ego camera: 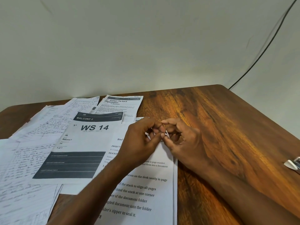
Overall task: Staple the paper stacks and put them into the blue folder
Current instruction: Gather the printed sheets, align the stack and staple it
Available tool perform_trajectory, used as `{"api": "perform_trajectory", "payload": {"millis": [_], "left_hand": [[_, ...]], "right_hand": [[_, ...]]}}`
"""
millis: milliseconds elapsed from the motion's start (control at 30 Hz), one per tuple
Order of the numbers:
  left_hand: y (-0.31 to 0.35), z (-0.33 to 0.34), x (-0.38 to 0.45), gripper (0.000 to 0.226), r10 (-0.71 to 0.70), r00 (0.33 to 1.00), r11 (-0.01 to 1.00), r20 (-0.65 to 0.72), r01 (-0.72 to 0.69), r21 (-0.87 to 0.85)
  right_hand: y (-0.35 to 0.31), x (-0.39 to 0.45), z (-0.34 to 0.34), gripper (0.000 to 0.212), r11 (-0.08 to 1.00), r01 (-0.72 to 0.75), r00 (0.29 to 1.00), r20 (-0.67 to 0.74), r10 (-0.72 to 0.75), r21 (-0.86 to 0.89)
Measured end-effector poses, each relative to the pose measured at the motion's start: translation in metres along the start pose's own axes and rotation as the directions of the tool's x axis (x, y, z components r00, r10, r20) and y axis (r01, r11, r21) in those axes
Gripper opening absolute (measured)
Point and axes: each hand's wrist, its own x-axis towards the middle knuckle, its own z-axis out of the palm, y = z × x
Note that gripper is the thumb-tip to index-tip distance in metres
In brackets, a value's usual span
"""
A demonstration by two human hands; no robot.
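Both hands, left hand (139, 140) and right hand (183, 140), are meeting fingertip to fingertip, pinching the top corner of the stack (146, 192). The stack is running lengthwise toward the person, directly under the hands. No blue folder is showing.

A: The left hand (139, 140) and right hand (183, 142) cover the printed stack (146, 189) at its top corner; mid-lines of text hidden by the forearm.
B: The small white thing (166, 133) pinched between the fingertips?
A: Too small, can't tell.
B: The object at the right edge (292, 164)?
A: Cut off, blurred. Handwritten sheets (24, 168) run off left, illegible.
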Motion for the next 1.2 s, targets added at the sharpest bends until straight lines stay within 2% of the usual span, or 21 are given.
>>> {"api": "perform_trajectory", "payload": {"millis": [200,400,633,967,1133,1200], "left_hand": [[-0.001,0.002,0.000,0.014,0.055,0.995,0.998,-0.082,-0.053,0.032],[-0.005,0.001,-0.003,0.014,0.112,0.988,0.991,-0.105,-0.104,0.082],[-0.008,-0.003,-0.005,0.011,0.060,0.977,0.989,-0.204,-0.030,0.146],[-0.009,-0.002,-0.003,0.010,-0.024,0.985,0.988,-0.173,0.050,0.144],[-0.010,0.003,-0.003,0.025,-0.059,0.993,0.986,-0.105,0.074,0.151],[-0.011,0.003,-0.003,0.022,-0.069,0.992,0.985,-0.108,0.085,0.152]], "right_hand": [[-0.004,-0.001,0.000,0.044,1.000,0.020,1.000,-0.006,-0.020,-0.010],[-0.004,-0.001,0.001,0.042,1.000,0.016,1.000,-0.017,-0.016,0.012],[-0.006,0.002,0.003,0.025,0.996,-0.014,0.998,-0.053,0.019,0.087],[-0.006,0.004,0.002,0.016,0.995,-0.009,0.998,-0.067,0.016,0.103],[-0.002,0.002,0.002,0.013,0.996,-0.003,0.998,-0.070,0.009,0.093],[-0.003,0.002,0.002,0.011,0.997,0.015,0.997,-0.072,-0.009,0.081]]}}
